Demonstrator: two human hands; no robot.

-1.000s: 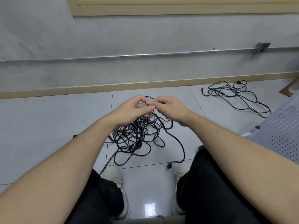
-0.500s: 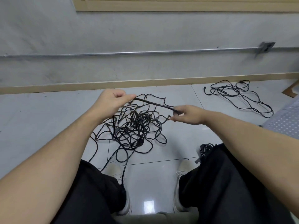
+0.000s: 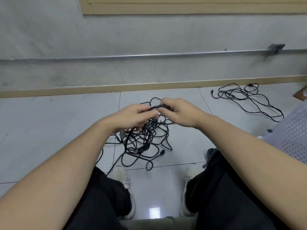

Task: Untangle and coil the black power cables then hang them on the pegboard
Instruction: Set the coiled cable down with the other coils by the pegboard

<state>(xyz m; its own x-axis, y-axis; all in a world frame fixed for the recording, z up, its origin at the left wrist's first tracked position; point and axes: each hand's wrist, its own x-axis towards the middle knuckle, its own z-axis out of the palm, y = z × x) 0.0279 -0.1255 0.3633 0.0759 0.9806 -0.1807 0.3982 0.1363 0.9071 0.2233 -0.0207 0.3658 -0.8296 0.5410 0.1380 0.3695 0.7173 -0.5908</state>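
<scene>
While seated above the floor, we record the following.
Left hand: our left hand (image 3: 132,116) has its fingers (image 3: 150,113) curled round a short arc of black cable (image 3: 159,106), raised above the floor.
Right hand: our right hand (image 3: 180,113) pinches the other end of that same arc, the two hands nearly touching.
Tangled cables: the main tangle (image 3: 144,138) lies on the floor tiles (image 3: 58,130) directly beneath both hands, ahead of our shoes (image 3: 123,178).
Second bundle: a looser heap of black cable (image 3: 245,98) lies well apart, toward the far right of the floor, near the skirting board (image 3: 99,88).
Perforated panel: a white holed surface (image 3: 292,138) shows at the floor's right edge.
</scene>
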